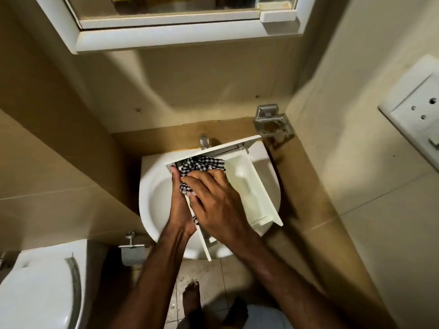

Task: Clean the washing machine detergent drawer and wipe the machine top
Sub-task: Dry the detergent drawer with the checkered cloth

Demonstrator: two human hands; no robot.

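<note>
We hold the drawer (242,186) over the sink (154,198), our left hand (181,205) gripping its left wall with fingers curled around the edge, while our right hand (213,200) presses the checked cloth (202,165) into the left compartment, fingers bent over the bunched fabric. The drawer sits tilted across the basin, so a hard push could twist it out of our grip and knock it against the tap (204,141) or the porcelain. The drawer is smooth, rigid white plastic with thin dividers that look easy to crack; the cloth is soft and crumpled; the sink is glossy and rounded.
</note>
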